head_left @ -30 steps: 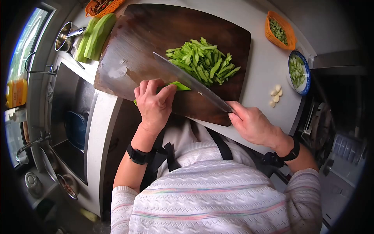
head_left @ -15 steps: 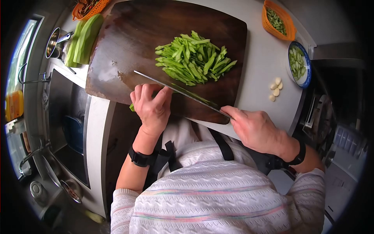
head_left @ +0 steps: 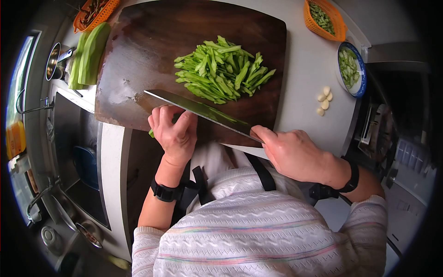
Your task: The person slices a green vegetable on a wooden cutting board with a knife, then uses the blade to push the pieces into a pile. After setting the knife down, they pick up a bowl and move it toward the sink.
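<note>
A knife [head_left: 198,109] lies slantwise over the near part of the dark wooden cutting board [head_left: 152,41], its broad blade tilted so the flat side shows. My right hand [head_left: 297,154] is closed round its handle at the board's near right edge. Beside the blade's left half, my left hand [head_left: 174,131] has its fingers bent over a green vegetable piece [head_left: 151,133], of which only a bit shows at the left; the rest is hidden. Beyond the blade, a heap of sliced green pieces [head_left: 222,69] rests on the board.
Long peeled green vegetables [head_left: 94,53] lie left of the board, near an orange basket [head_left: 98,16] and a metal pan [head_left: 53,60]. A sink [head_left: 76,115] is at left. At right are garlic cloves [head_left: 325,105], a blue-rimmed bowl [head_left: 363,76] and another orange basket [head_left: 340,28].
The knife blade has tilted, showing more of its flat side, and its tip sits further left. The whole view has shifted slightly, moving the board and the counter items leftward.
</note>
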A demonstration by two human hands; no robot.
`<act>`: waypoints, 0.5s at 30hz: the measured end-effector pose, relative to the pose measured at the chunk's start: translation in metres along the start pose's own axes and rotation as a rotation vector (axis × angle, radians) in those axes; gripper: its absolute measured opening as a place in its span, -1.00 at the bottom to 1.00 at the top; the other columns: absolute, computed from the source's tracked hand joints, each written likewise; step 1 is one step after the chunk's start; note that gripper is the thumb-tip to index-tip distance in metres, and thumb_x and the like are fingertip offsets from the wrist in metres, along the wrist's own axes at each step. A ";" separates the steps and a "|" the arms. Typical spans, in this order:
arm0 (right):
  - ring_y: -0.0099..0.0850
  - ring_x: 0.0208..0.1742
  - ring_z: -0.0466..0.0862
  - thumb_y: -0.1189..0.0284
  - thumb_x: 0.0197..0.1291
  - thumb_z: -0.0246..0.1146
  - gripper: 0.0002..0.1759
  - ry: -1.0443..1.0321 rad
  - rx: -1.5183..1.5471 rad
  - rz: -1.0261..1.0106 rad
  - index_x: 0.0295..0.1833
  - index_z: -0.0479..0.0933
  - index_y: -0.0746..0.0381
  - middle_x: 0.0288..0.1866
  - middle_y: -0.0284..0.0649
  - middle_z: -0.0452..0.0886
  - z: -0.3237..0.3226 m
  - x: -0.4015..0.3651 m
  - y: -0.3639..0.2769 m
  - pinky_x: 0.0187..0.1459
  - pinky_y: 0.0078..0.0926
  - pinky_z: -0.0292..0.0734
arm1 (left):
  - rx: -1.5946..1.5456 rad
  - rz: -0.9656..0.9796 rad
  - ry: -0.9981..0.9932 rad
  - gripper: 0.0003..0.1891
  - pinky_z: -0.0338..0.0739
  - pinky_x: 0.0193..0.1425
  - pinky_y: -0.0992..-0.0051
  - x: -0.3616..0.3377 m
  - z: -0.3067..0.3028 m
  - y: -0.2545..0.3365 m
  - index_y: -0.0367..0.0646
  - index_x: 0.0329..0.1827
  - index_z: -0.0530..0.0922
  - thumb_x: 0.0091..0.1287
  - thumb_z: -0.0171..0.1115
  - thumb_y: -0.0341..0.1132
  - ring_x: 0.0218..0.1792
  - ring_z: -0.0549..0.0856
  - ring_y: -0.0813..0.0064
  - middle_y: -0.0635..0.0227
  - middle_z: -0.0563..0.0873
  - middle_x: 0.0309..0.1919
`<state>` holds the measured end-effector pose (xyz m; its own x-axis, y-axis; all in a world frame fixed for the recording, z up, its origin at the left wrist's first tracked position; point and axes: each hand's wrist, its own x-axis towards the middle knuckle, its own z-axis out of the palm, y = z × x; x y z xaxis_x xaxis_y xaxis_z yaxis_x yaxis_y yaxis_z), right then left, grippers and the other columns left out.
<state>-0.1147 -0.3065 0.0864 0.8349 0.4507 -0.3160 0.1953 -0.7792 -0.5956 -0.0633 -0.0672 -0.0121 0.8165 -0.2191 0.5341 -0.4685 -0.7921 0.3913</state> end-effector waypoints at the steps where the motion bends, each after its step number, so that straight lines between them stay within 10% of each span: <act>1: -0.07 -0.42 0.70 0.57 0.17 0.11 -0.74 -0.007 -0.034 -0.004 0.00 0.40 0.30 -0.50 -0.07 0.63 0.005 0.008 0.000 -0.40 -0.17 0.60 | -0.001 0.001 0.002 -0.73 0.33 -0.18 0.33 0.000 0.000 0.000 0.04 -0.36 0.65 -0.16 0.43 -0.49 -0.27 0.53 0.30 0.43 0.58 -0.37; 15: -0.07 -0.38 0.70 0.57 0.19 0.11 -0.70 0.006 -0.019 -0.040 0.06 0.41 0.35 -0.47 -0.03 0.64 -0.014 -0.004 0.001 -0.34 -0.15 0.59 | -0.009 -0.002 0.010 -0.78 0.33 -0.20 0.34 -0.002 0.001 -0.003 0.07 -0.33 0.67 -0.05 0.45 -0.42 -0.29 0.53 0.33 0.47 0.59 -0.39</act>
<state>-0.1110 -0.3147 0.0973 0.8292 0.4790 -0.2882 0.2380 -0.7689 -0.5934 -0.0639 -0.0651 -0.0150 0.8139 -0.2119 0.5409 -0.4702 -0.7871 0.3992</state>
